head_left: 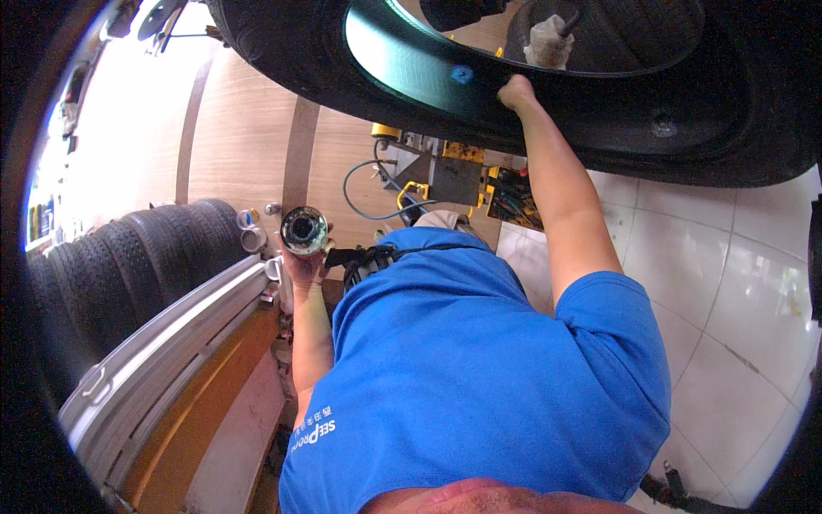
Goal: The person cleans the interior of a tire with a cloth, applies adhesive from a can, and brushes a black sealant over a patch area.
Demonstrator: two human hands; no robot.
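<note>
A large black tyre (591,120) spans the upper part of the view, its inner surface facing me and partly lit with a bluish glow. A small blue mark (462,75) and a greyish scuffed spot (664,125) show on that inner surface. My right hand (517,92) reaches up against the tyre's inside, fingers closed; whatever they hold, if anything, is hidden. Low at my left side, my left hand (306,269) grips a round open can (304,230) with a dark inside and a smeared rim.
Several tyres (145,257) stand in a row at the left, beside a white-edged counter (171,330). Small round containers (252,238) sit near my left hand. Beyond my waist are a yellow-edged tool tray (516,197) and a blue hose (349,195). White tiles (685,248) cover the floor at right.
</note>
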